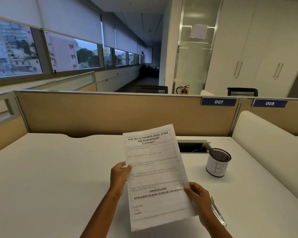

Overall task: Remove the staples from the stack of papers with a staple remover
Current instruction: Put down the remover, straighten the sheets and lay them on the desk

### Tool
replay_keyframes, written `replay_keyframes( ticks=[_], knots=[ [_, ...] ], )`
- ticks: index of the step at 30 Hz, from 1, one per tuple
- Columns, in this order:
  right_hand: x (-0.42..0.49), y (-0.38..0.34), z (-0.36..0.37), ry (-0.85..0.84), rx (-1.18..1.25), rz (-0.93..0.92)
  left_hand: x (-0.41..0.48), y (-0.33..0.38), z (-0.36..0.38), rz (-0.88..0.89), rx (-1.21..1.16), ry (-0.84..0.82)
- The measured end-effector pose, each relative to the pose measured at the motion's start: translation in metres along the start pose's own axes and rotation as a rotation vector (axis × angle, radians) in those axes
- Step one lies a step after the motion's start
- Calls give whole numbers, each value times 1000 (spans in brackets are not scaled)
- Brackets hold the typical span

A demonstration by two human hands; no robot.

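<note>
A stack of printed white papers [156,176] is held upright above the white desk [50,177], its text facing me. My left hand [119,176] pinches the stack's left edge about halfway up. My right hand [199,198] grips the lower right edge. A slim object with a yellow-green tip [218,212] lies on the desk just right of my right hand; I cannot tell whether it is the staple remover. No staple is visible on the papers.
A black mesh pen cup wrapped in paper marked "B" [218,163] stands on the desk to the right. Behind the papers is an open cable slot [193,146]. A tan partition [110,112] closes the desk's far side.
</note>
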State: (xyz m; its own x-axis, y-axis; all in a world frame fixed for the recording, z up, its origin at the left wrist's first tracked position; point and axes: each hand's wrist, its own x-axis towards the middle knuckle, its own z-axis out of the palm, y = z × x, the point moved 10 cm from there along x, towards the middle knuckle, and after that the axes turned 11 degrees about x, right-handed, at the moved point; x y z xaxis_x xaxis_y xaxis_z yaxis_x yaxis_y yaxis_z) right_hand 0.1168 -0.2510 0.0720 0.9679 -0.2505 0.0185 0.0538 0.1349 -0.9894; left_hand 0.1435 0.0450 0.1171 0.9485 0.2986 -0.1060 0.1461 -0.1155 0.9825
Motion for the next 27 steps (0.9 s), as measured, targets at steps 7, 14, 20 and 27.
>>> replay_keyframes(
  ticks=[7,14,20,27],
  knots=[
    [11,25,13,118,-90,34,2,-61,-10,-42,385,147],
    [27,34,68,84,-198,59,30,-56,-51,-48,427,304],
    [57,42,149,-33,-291,71,73,-46,-99,-58,460,448],
    [93,61,217,-77,-399,121,127,-45,-138,-52,486,541]
  ],
)
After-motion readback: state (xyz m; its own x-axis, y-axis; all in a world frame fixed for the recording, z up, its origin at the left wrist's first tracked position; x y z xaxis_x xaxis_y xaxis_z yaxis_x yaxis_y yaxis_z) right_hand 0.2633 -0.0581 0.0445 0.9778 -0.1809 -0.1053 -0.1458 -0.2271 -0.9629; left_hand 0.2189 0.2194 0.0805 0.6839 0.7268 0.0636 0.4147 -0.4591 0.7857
